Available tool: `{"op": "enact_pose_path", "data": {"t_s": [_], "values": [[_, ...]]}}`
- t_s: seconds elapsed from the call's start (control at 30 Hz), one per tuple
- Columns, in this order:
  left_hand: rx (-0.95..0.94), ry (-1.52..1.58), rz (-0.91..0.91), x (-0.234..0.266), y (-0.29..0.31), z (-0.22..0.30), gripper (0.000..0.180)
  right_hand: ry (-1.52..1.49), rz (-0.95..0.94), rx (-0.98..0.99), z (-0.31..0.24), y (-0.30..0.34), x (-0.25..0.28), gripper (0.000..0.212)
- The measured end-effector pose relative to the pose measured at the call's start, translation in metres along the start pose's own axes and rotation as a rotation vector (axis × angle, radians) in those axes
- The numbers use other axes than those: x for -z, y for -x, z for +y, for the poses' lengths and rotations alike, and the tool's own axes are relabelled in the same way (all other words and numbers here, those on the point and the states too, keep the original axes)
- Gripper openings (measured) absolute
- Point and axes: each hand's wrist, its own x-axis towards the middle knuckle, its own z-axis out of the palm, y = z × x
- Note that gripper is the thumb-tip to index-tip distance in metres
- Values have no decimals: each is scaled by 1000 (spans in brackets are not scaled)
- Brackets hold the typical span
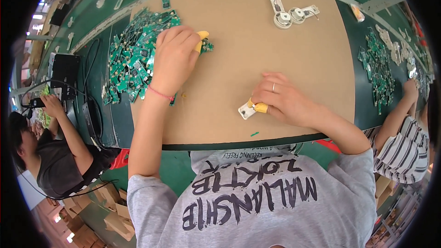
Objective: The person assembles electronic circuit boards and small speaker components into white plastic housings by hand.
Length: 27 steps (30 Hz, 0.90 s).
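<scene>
My left hand (177,55) is over the right side of a pile of green circuit boards (133,59). Its fingers are pinched together, with yellow covers on fingertips. A small green circuit board (208,46) shows just past them and appears to be in their grip; the fingers partly hide it. Lower down, near the front of the brown board, my right hand (285,98) is closed around a white plastic housing (246,112). Only one end of that housing shows, with a dark spot in it. Yellow covers are on this hand's fingertips too.
Two white housings with round heads and wires (284,18) lie at the back right of the brown board (229,73). A green scrap (255,133) is near the front edge. More circuit boards (376,69) are at right. People sit at both sides; a black cable (87,78) runs along the left.
</scene>
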Motion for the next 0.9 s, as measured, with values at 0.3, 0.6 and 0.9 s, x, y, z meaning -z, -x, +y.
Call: {"op": "enact_pose_path", "data": {"t_s": [0.3,0.6,0.9], "values": [[844,1210,103,2,30,73,39,-204,62,-343,-15,-5,9,16],[697,966,56,12,37,113,25,-466,144,-467,-38,-9,15,10],[507,824,349,22,23,131,26,-1089,302,-564,-54,-14,11,10]]}}
